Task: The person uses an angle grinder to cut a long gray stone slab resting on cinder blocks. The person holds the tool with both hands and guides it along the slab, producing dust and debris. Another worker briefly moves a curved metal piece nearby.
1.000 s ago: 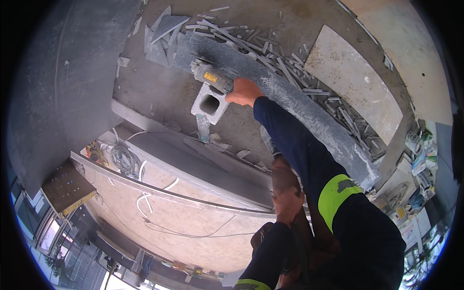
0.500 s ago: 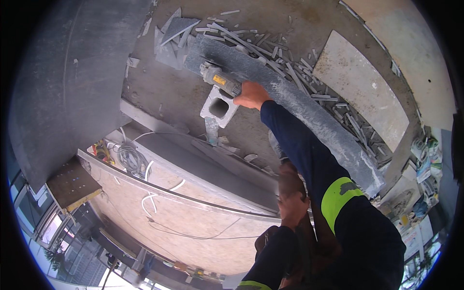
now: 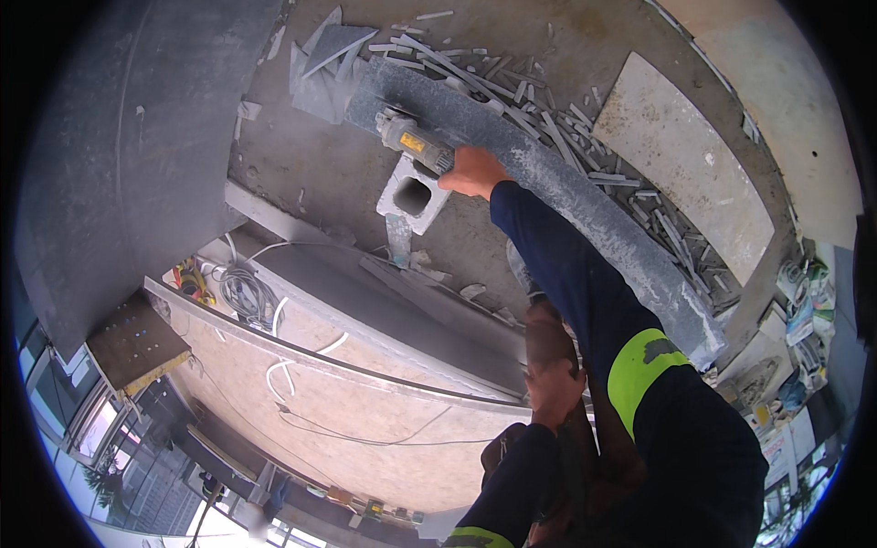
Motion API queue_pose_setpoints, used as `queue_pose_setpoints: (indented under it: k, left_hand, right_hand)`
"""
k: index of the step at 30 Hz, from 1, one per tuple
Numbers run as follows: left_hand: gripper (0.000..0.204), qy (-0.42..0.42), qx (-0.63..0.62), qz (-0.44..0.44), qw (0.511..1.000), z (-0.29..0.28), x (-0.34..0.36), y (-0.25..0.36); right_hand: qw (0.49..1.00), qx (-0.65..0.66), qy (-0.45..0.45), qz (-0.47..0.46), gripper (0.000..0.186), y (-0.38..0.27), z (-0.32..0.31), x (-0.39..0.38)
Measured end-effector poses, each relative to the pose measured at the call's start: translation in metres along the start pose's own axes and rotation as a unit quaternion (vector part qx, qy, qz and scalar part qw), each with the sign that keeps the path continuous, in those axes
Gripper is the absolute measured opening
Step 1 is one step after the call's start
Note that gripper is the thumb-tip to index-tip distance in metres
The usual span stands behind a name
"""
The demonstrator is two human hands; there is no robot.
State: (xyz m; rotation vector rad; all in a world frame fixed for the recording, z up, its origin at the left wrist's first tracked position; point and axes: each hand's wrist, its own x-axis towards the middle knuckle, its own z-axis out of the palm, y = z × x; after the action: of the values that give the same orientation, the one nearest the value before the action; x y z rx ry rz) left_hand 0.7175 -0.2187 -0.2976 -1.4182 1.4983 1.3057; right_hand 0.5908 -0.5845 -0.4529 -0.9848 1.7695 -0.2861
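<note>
My right hand [image 3: 475, 172] grips the rear body of a grey angle grinder [image 3: 411, 139] with a yellow label. The grinder's head and disc are over a long grey stone slab [image 3: 557, 196], near its far left end; the exact contact of the disc cannot be made out. Just below the grinder stands a pale hollow block [image 3: 396, 187] with a square hole. My left hand [image 3: 554, 388] lies on my bent leg in brown trousers, fingers spread over the knee and no tool in it.
Offcut strips [image 3: 548, 128] litter the ground beyond the slab. A curved pale stone panel [image 3: 681, 164] lies at right. Large dark sheets [image 3: 137, 137] stand at left. Nearer are a coiled cable [image 3: 251, 297] and a long curved beige panel [image 3: 338, 411]. Dust hangs around the left side.
The grinder and my right hand have shifted very slightly up and left in the picture, as has much of the scene. My left hand stays on the knee.
</note>
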Motion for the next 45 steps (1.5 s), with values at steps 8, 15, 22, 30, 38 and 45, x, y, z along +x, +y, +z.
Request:
queue_pose_setpoints:
  k: [8,15,22,30,38,45]
  left_hand:
    - [0.042,-0.001,-0.003,-0.003,1.000,0.001,0.001,-0.001]
    - [0.042,0.021,-0.012,0.001,1.000,-0.002,-0.002,-0.007]
    - [0.042,0.021,-0.030,0.007,0.999,-0.005,-0.003,-0.009]
    - [0.042,0.005,-0.024,-0.003,1.000,-0.008,-0.004,-0.004]
    - [0.043,-0.011,-0.003,-0.012,1.000,-0.011,-0.004,0.000]
    - [0.043,-0.016,-0.006,-0.007,1.000,-0.011,-0.004,0.000]
  right_hand:
    - [1.000,-0.009,0.000,-0.007,0.056,0.004,-0.003,-0.009]
    - [1.000,0.008,0.003,-0.011,0.054,0.001,0.002,-0.010]
    - [1.000,0.004,-0.018,0.003,0.055,0.001,-0.002,-0.005]
    - [1.000,-0.008,0.001,-0.021,0.057,0.008,0.001,-0.013]
    - [1.000,-0.020,0.007,-0.020,0.062,0.015,0.001,-0.025]
    - [1.000,-0.020,-0.014,-0.004,0.058,0.017,-0.001,-0.022]
